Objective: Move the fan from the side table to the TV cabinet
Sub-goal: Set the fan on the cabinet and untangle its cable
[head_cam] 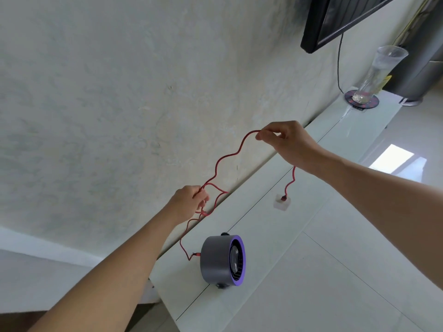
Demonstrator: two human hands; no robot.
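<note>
A small grey fan with a purple front ring stands on the white TV cabinet, close to the wall. A red cable runs from the fan's back up to both hands. My left hand pinches a bunched loop of the cable above and left of the fan. My right hand holds the cable higher up to the right. The cable's far end hangs down from that hand to a white plug adapter, which rests on or just above the cabinet top.
A black TV hangs on the wall at the upper right, its black cord dropping behind the cabinet. A tall clear glass vase stands on a dark round coaster at the cabinet's far end. Pale floor tiles lie to the right.
</note>
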